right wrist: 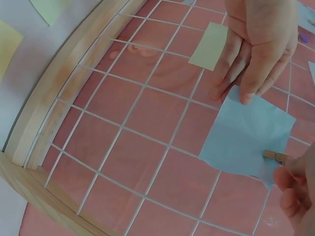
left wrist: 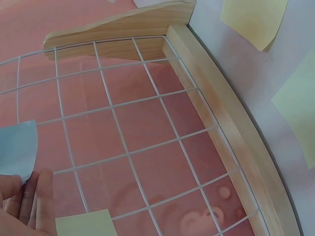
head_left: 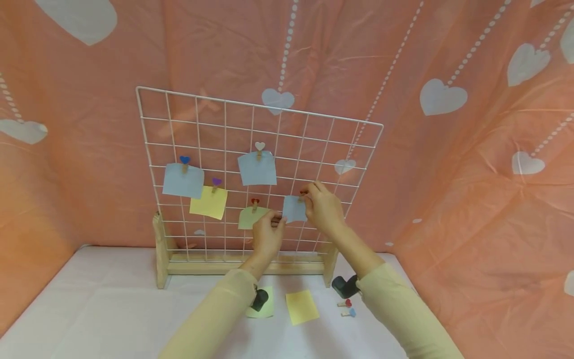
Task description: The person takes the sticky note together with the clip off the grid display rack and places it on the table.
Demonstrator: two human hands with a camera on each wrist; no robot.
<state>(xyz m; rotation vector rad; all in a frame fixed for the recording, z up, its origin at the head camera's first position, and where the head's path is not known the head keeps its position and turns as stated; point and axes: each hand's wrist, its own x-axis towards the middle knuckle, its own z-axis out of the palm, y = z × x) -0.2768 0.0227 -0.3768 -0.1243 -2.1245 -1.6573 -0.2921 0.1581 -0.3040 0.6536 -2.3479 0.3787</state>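
Note:
A blue paper note (head_left: 293,209) lies against the white wire grid (head_left: 211,122), right of its middle. My left hand (head_left: 267,234) pinches the note's left edge between thumb and fingers; the left wrist view shows this too. At the note's other side, my right hand (head_left: 324,207) pinches a small wooden clothespin (right wrist: 274,156) whose tip sits over the note's edge. The fingers hide most of that clothespin. Just left of my left hand, a pale green note (head_left: 251,218) hangs from a clothespin with a red heart.
Two blue notes and a yellow note (head_left: 209,202) hang farther left on heart clothespins. On the white table (head_left: 112,294) lie a green note (head_left: 267,309), a yellow note (head_left: 302,307) and two heart clothespins (head_left: 348,313). A wooden stand (head_left: 246,268) holds the grid.

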